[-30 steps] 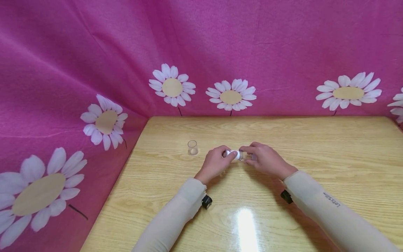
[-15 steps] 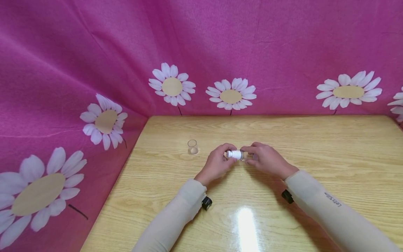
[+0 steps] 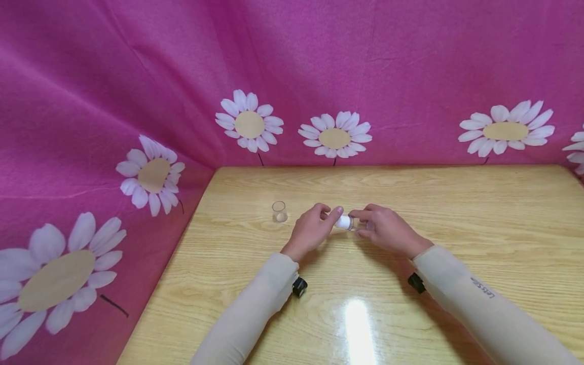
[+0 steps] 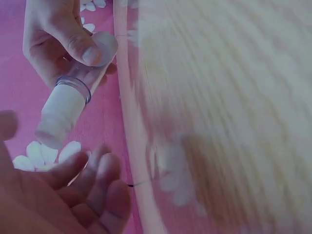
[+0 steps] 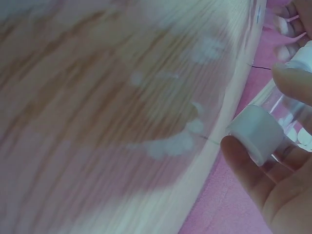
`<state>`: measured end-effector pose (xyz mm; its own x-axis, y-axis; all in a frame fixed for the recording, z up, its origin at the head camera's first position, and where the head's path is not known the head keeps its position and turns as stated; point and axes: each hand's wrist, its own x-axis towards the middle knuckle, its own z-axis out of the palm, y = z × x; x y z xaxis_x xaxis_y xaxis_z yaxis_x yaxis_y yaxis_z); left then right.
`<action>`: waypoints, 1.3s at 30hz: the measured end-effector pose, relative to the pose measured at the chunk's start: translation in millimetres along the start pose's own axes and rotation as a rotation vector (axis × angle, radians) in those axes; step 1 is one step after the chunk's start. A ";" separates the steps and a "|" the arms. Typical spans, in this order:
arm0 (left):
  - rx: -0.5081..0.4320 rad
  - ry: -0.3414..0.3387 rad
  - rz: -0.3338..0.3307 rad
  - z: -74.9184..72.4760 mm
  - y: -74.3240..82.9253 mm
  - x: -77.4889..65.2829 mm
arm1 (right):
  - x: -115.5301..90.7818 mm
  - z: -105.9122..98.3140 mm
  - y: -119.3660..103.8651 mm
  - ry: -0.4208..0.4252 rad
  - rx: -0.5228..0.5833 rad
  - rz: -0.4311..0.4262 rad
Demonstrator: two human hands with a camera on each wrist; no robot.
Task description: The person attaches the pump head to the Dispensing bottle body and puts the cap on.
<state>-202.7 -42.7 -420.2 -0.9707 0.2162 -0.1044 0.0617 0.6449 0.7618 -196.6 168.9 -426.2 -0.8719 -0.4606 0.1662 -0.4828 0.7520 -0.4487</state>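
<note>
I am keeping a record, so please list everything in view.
Table: 1, light wood, in foreground
Standing cup: 1, clear, on table's left side
Held cup: 1, clear, in right hand
Bottle: 1, white, at held cup's mouth
Cloth: 1, pink, behind and left of table
Printed flowers: 6 (head view), white-beige, on cloth
Sleeves: 2, beige, on forearms
Wrist devices: 2, black, at wrists
Left hand: 1, bare, beside bottle
Right hand: 1, bare, round held cup

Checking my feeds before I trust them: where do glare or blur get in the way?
Head: a white glare streak on the near tabletop, clear of the left hand and right hand; left wrist: hazy, wood grain smeared; right wrist: dim, tabletop mirroring printed flowers.
</note>
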 end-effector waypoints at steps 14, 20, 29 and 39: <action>0.032 -0.070 -0.037 0.5 1.4 -4.0 | -0.1 1.9 1.1 -0.036 0.010 0.003; 0.016 -0.076 -0.016 0.0 -0.7 -3.0 | 0.1 3.1 2.2 -0.034 0.010 0.002; 0.003 -0.087 0.149 3.4 -6.5 0.1 | -1.4 6.1 2.5 -0.028 -0.022 -0.028; -0.002 -0.016 -0.007 2.9 -0.5 -2.0 | -1.7 1.9 0.3 -0.015 -0.035 -0.024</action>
<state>-200.1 -41.3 -422.3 -0.9672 0.2236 -0.1201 0.0544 0.6449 0.7624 -195.0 169.1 -428.3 -0.8591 -0.4851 0.1631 -0.5059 0.7567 -0.4141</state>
